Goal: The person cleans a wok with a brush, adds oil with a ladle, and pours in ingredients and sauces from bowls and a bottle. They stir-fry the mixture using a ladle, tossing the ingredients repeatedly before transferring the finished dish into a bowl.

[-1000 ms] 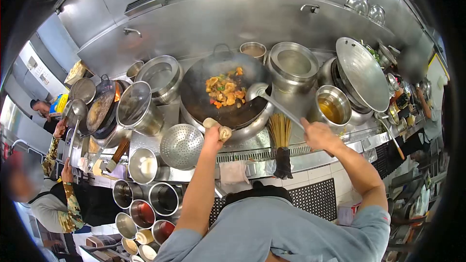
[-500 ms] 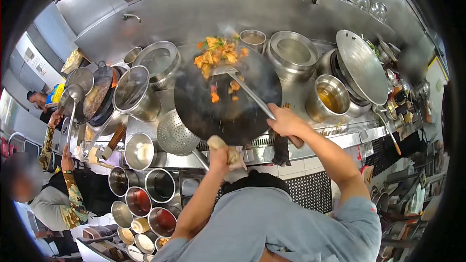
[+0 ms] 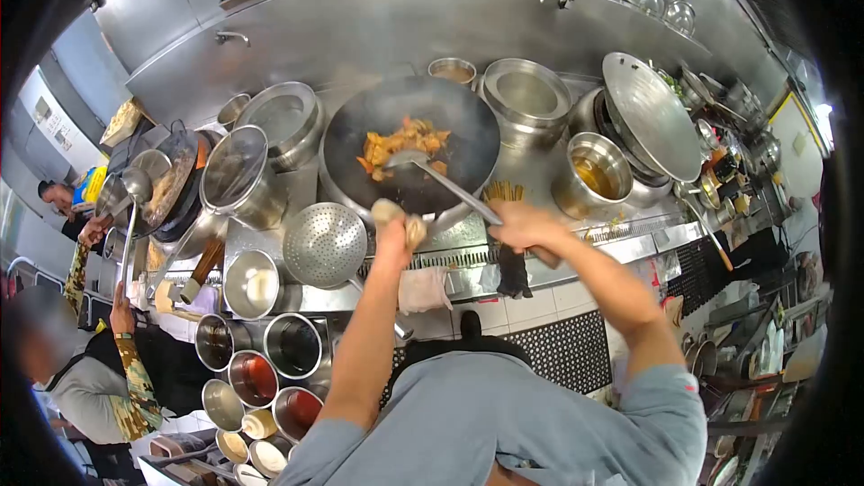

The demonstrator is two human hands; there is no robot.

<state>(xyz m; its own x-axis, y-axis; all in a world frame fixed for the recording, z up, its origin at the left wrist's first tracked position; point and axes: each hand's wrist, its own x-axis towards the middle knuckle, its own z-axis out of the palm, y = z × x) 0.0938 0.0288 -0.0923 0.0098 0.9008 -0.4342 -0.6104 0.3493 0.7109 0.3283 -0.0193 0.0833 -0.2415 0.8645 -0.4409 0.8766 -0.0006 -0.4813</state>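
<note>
The dark wok sits on the stove in front of me, with light steam over it. Orange-brown food pieces lie together in its middle. My left hand is closed on a folded tan cloth at the wok's near edge; whatever part of the wok is under the cloth is hidden. In my right hand is the handle of a long metal ladle. The ladle's bowl rests down in the wok, against the near side of the food.
A perforated strainer lies left of my left hand. Beyond it stand steel pots and sauce containers. To the right are a pot of yellowish liquid and a large tilted wok. A co-worker handles another ladle at left.
The wok has come down from a tilted, raised position. Food that was flying above its far side is back inside it. My view has shifted slightly.
</note>
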